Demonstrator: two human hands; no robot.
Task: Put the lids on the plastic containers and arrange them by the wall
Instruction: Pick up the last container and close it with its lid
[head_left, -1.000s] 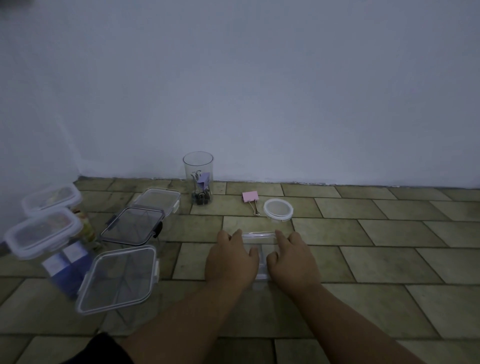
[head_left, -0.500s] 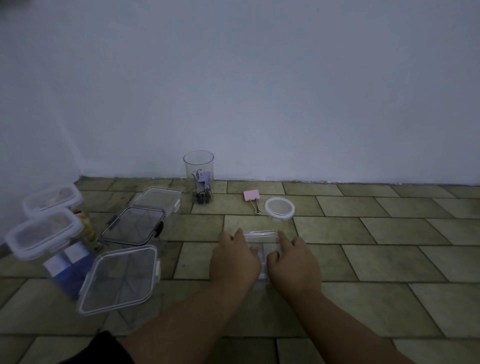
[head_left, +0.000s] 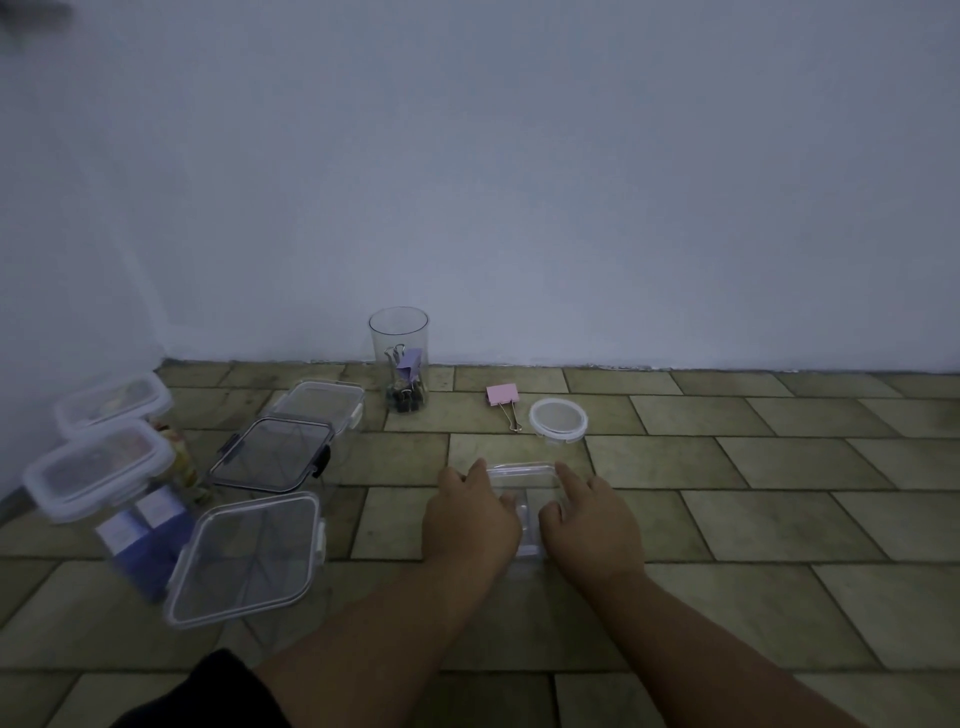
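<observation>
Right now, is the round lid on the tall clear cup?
No, the round lid lies flat on the floor tiles beside the pink clip, and the cup by the wall stands open at the top.

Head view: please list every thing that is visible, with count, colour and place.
lidded boxes: five, clear, floor at left
small box: one, clear, floor centre, under both hands
round jar: one, clear, open, by the wall, clips inside
round lid: one, white-rimmed, floor right of the clip
clip: one, pink, floor between jar and lid
left hand: on the small box, left side
right hand: on the small box, right side
</observation>
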